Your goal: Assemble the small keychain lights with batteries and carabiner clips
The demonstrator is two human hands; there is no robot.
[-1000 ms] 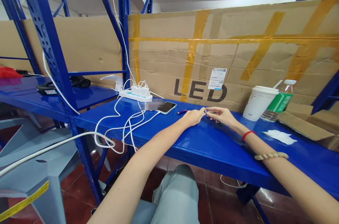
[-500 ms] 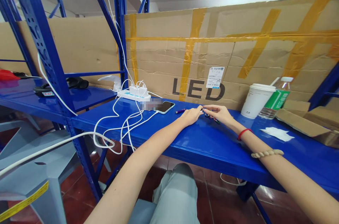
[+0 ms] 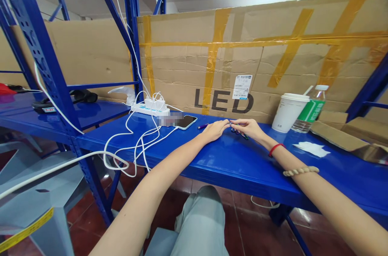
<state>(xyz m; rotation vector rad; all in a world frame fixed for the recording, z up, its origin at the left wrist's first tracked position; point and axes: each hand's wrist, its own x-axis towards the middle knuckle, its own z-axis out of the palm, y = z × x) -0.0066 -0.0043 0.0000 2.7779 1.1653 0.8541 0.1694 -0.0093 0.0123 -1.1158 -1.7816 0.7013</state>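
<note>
My left hand [image 3: 216, 131] rests low on the blue table, its fingers closed toward the right hand. A slim purple pen [image 3: 202, 126] sticks out to the left from behind it; whether the hand grips this pen is hidden. My right hand [image 3: 249, 127] meets the left fingertips in a pinch, on something small and dark that I cannot make out. Below the right fingers lie slim dark pen-like pieces [image 3: 241, 134] with coloured ends, partly covered. Left of the hands lies a phone [image 3: 188, 122] with a white cable.
A white power strip [image 3: 150, 107] with plugs and looped white cables [image 3: 142, 143] is at the left. To the right stand a white paper cup [image 3: 287, 114], a green-labelled bottle [image 3: 311, 110], a tissue [image 3: 312, 149] and an open cardboard box [image 3: 342, 137]. A taped cardboard panel [image 3: 182, 66] stands behind.
The view has shifted slightly, so everything sits a little farther left. Both hands stay together at the same spot on the table, with only slight finger movement.
</note>
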